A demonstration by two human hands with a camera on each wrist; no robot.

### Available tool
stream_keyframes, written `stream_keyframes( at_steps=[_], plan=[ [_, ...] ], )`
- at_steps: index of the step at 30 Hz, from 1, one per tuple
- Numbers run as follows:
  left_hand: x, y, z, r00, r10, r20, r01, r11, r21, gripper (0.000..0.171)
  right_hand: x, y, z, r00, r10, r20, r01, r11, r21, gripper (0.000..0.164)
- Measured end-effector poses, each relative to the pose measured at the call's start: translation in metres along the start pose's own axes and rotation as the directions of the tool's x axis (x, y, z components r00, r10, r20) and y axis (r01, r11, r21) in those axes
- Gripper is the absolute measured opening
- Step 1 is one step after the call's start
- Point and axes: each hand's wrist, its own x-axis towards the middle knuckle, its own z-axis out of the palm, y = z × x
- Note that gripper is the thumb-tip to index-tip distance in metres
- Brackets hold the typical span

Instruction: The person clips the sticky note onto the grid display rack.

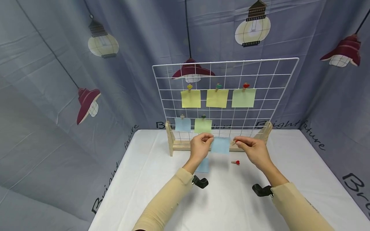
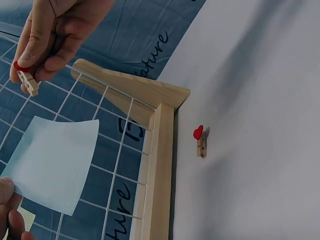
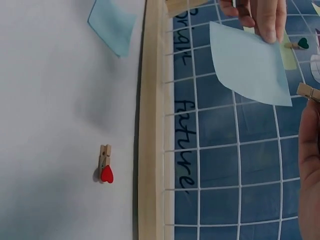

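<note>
My left hand (image 1: 200, 146) pinches a light blue paper note (image 1: 220, 145) by its edge, in front of the lower part of a white wire grid (image 1: 225, 62). To the right of the note, my right hand (image 1: 255, 150) holds a small wooden clothespin (image 2: 29, 84) with a red heart between thumb and fingers. In the right wrist view the pin's wooden end points toward the note, with a gap between them. A second red-heart clothespin (image 3: 104, 164) lies on the white table, and another blue note (image 1: 203, 166) lies below my left hand.
Clothespins hold two yellow notes (image 1: 190, 100) and a pale green note (image 1: 243, 98) in the grid's upper row. Below hang a blue note (image 1: 182, 125) and a green note (image 1: 203, 125). Wooden feet (image 1: 170, 138) support the grid. A patterned curtain (image 1: 130, 80) surrounds the table.
</note>
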Motion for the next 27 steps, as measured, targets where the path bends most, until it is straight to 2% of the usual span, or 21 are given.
stream_keyframes(
  at_steps=[6, 16, 27],
  plan=[
    [0.007, 0.003, 0.004, 1.000, 0.004, -0.012, -0.004, 1.000, -0.009, 0.007, 0.003, -0.002, 0.001, 1.000, -0.014, -0.012, 0.014, 1.000, 0.011, 0.034],
    [0.009, 0.007, 0.008, 1.000, -0.012, -0.015, 0.012, 0.998, -0.055, 0.009, 0.009, -0.013, 0.001, 0.999, 0.003, -0.043, -0.003, 1.000, -0.001, 0.034],
    [0.019, 0.011, 0.009, 0.998, 0.009, -0.065, -0.011, 1.000, -0.030, 0.007, 0.027, -0.022, 0.004, 0.996, 0.009, -0.091, -0.014, 0.998, -0.055, 0.033]
  ],
)
